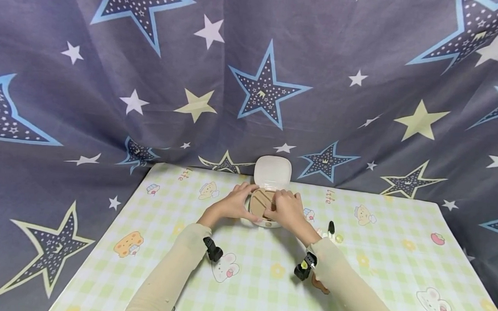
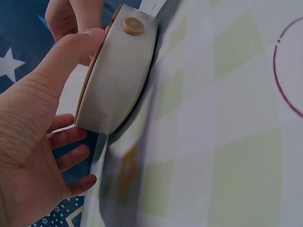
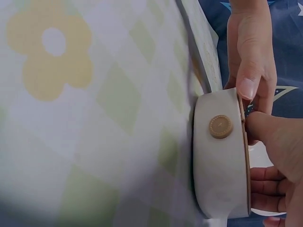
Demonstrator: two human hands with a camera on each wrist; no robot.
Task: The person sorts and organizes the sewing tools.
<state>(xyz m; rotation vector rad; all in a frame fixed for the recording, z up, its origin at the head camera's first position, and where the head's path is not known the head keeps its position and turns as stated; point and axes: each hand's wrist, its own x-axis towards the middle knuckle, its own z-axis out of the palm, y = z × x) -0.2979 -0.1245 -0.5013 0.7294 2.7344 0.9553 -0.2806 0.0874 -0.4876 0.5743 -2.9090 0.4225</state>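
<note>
A white rounded case (image 2: 116, 71) with a tan round button (image 2: 133, 26) stands at the table's back edge. Its white lid (image 1: 272, 171) is raised. Inside sits a brown insert (image 1: 260, 202) with slanted bars or slots. My left hand (image 1: 234, 204) holds the case at its left side, thumb on the front rim and fingers toward the back. My right hand (image 1: 288, 209) lies over the right part of the insert, thumb bent at its front edge and fingers curled on it. What lies under those fingers is hidden.
A checked tablecloth (image 1: 267, 297) with printed animals and flowers covers the table. Small items, among them a black-tipped one (image 1: 331, 227), lie beside my right forearm, partly hidden. Behind the table hangs a dark star-print curtain (image 1: 182, 138).
</note>
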